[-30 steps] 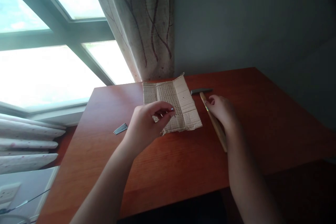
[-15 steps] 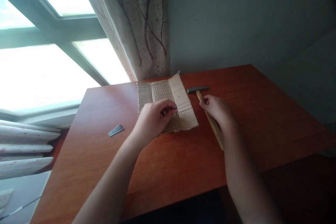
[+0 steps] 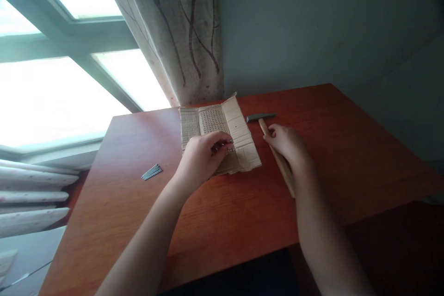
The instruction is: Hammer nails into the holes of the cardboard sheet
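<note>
Over the near part of a creased cardboard sheet (image 3: 243, 125), the thumb and forefinger of my left hand (image 3: 204, 155) are pinched together. What sits between those fingertips is too small to make out. The sheet's middle panel has rows of small dark holes, partly covered by the hand. To the right, my right hand (image 3: 286, 143) is closed around the wooden handle of a hammer (image 3: 282, 169), close to its metal head. The hammer appears to rest on the table. Several thin metal nails (image 3: 151, 172) lie in a fanned bunch left of my left forearm.
Everything rests on a reddish-brown wooden table (image 3: 225, 231). A patterned curtain (image 3: 194, 32) hangs behind the cardboard, beside a bright window (image 3: 34, 97) on the left. A plain wall (image 3: 312, 27) stands behind the table's far edge.
The whole view has shifted very slightly. Both hands, the hammer, the cardboard and the nails keep their places relative to each other.
</note>
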